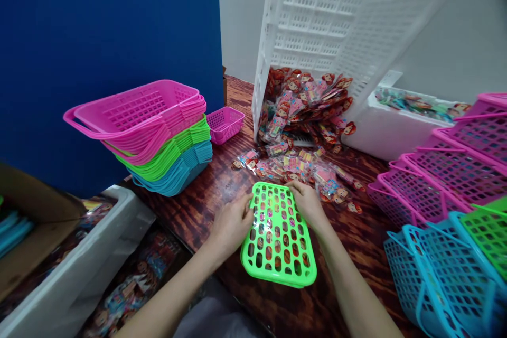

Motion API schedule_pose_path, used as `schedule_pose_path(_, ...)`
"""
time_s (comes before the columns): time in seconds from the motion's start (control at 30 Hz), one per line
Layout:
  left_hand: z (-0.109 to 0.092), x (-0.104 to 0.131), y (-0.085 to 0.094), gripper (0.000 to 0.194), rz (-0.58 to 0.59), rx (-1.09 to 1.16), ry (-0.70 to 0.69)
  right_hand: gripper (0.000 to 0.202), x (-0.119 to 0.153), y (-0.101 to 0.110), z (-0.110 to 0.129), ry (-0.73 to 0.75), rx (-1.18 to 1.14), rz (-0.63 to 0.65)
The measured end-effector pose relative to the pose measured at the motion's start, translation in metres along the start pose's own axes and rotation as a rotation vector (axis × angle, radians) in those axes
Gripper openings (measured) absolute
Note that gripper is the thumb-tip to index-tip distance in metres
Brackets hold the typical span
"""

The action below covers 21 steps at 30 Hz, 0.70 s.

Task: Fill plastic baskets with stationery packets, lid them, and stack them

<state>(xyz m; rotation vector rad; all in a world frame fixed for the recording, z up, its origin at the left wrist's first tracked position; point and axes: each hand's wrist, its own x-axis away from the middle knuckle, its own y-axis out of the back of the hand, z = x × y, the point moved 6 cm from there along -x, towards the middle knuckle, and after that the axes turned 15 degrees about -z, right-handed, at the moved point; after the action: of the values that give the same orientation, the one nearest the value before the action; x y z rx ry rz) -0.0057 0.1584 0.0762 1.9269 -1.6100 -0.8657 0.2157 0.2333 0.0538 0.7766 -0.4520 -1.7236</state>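
A bright green plastic basket (279, 232) is held low over the table in front of me, with its face of oval slots upward. Whether that face is a lid or the basket's bottom I cannot tell. Reddish and pink colours show through the slots. My left hand (233, 222) is closed on its left rim, thumb against the edge. At the far right corner, my right hand (307, 203) grips the rim. Just beyond the basket lies a loose spread of clear packets with printed doll figures (295, 166).
A tipped white crate (317, 26) spills more packets. Nested pink, green and blue baskets (174, 142) stand left, near a small pink basket (225, 124). Filled pink baskets (428, 182) and blue baskets (439, 269) crowd the right. Foam boxes (400, 129) hold packets.
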Motion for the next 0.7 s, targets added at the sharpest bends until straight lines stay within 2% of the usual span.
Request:
schedule_pose_path(0.13, -0.012, 0.004, 0.003, 0.029, -0.07, -0.095, -0.105, 0.033, 0.007, 0.003, -0.005, -0.054, -0.067, -0.021)
schedule_pose_path(0.2, -0.018, -0.002, 0.004, 0.015, -0.128, -0.097, -0.132, 0.034, 0.01, 0.005, -0.006, -0.078, -0.106, -0.043)
schedule_pose_path(0.27, -0.019, -0.012, 0.001, 0.016, -0.169, -0.068, -0.111, 0.033, 0.013, 0.005, -0.006, -0.081, -0.122, -0.054)
schedule_pose_path(0.37, -0.013, -0.031, -0.008, 0.023, -0.199, -0.01, -0.038, 0.032, 0.014, 0.004, -0.007, -0.094, -0.151, -0.062)
schedule_pose_path(0.47, 0.0, -0.044, -0.021, 0.013, -0.216, 0.069, 0.049, 0.03, 0.015, 0.003, -0.009, -0.108, -0.187, -0.07)
schedule_pose_path(0.53, 0.009, -0.047, -0.029, 0.007, -0.204, 0.145, 0.086, 0.03, 0.017, 0.003, -0.01, -0.116, -0.212, -0.084)
schedule_pose_path(0.63, 0.015, -0.047, -0.039, 0.015, -0.17, 0.233, 0.084, 0.03, 0.02, 0.003, -0.016, -0.151, -0.265, -0.131)
schedule_pose_path(0.7, 0.016, -0.044, -0.042, 0.018, -0.189, 0.253, 0.064, 0.033, 0.023, 0.002, -0.021, -0.186, -0.308, -0.156)
